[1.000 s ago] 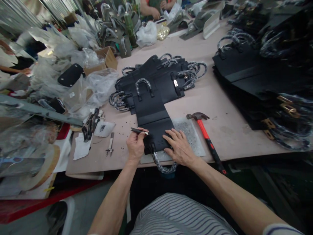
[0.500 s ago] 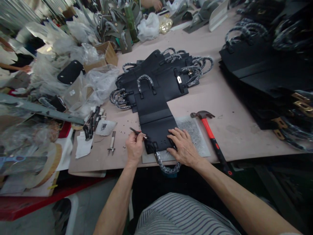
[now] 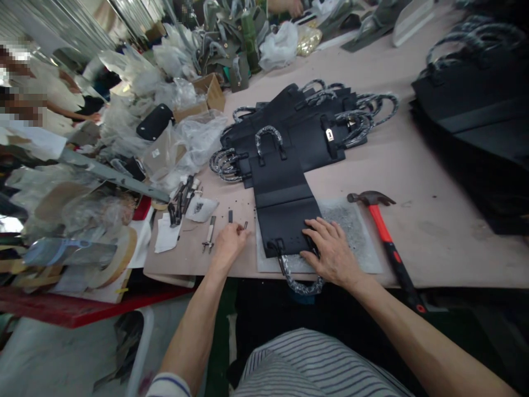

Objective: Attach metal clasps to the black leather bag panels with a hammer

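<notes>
My left hand (image 3: 230, 243) is at the table's front, left of a black bag panel (image 3: 285, 223). Its fingers are pinched around a slim dark hand tool (image 3: 230, 216), whose exact kind I cannot make out. My right hand (image 3: 330, 248) lies with fingers spread on the panel's right edge. A plastic-wrapped handle (image 3: 303, 286) at the panel's near end hangs past the table edge. Beneath the panel is a pale, worn board (image 3: 359, 242). To its right lies a claw hammer (image 3: 382, 231) with a red and black handle.
More black bag pieces with wrapped handles (image 3: 318, 132) are heaped behind the panel, and a big stack (image 3: 475, 110) stands at right. A metal divider-like tool (image 3: 209, 234), a white packet (image 3: 201, 209) and black tools (image 3: 181, 201) lie at left. Another person's hand (image 3: 294, 7) shows at the back.
The left hand has drawn away from the panel onto the table at its left, the tool still at its fingers. The right hand stays on the panel. The whole view has swung left.
</notes>
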Available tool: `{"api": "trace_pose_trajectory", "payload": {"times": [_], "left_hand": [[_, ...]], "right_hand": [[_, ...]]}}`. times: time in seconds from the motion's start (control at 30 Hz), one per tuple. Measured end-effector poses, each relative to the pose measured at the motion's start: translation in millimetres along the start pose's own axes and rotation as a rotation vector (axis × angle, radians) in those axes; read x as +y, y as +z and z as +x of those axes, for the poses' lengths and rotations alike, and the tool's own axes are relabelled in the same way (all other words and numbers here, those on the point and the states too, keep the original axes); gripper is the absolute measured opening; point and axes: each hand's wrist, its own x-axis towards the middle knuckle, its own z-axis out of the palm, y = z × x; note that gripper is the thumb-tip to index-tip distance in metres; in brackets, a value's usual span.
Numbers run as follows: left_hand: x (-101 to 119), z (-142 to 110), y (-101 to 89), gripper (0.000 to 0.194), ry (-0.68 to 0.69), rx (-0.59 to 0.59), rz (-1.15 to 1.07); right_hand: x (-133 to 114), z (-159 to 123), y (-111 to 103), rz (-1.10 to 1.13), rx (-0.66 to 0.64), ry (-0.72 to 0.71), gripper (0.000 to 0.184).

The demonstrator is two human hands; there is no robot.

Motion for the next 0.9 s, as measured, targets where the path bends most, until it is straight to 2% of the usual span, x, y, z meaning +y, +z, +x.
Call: {"api": "trace_pose_trajectory", "payload": {"times": [0.1,0.17,0.23,0.3,0.37,0.4,0.47,0.53,0.6,0.73,0.9], "left_hand": [[0.4,9.8,9.9,0.014,-0.056,-0.119,0.016],[-1.9,17.5,13.3,0.013,-0.083,-0.149,0.014],[-4.2,22.3,13.0,0.019,-0.105,-0.171,-0.078],[-4.7,22.1,9.4,0.020,-0.161,-0.193,-0.346],[-1.0,16.9,4.6,0.021,-0.236,-0.241,-0.767],[3.2,12.8,2.8,0.028,-0.257,-0.270,-0.983],[16.4,2.8,2.1,0.046,-0.228,-0.306,-1.322],[35.0,-7.7,7.1,0.050,-0.152,-0.308,-1.498],[55.2,-16.8,17.0,0.045,-0.098,-0.290,-1.552],[85.4,-27.0,39.5,0.030,-0.011,-0.203,-1.469],[92.1,-28.1,53.0,0.016,0.122,-0.039,-1.348]], "right_hand": [[-1.6,0.5,-2.7,-0.001,-0.015,0.012,0.045],[-2.5,0.8,-4.1,0.003,-0.022,0.024,0.046],[-3.0,1.0,-4.9,0.012,-0.025,0.031,0.046],[-3.1,0.9,-5.0,0.022,-0.022,0.035,0.046],[-2.8,0.7,-4.7,0.030,-0.020,0.034,0.046],[-2.6,0.6,-4.5,0.035,-0.019,0.033,0.046],[-2.3,0.5,-4.3,0.042,-0.017,0.031,0.046],[-2.2,0.6,-4.4,0.043,-0.017,0.035,0.046],[-2.3,0.9,-4.6,0.040,-0.022,0.040,0.046],[-2.4,1.3,-4.6,0.037,-0.023,0.041,0.047],[-0.7,1.0,-2.8,0.044,-0.003,0.039,0.047]]}}
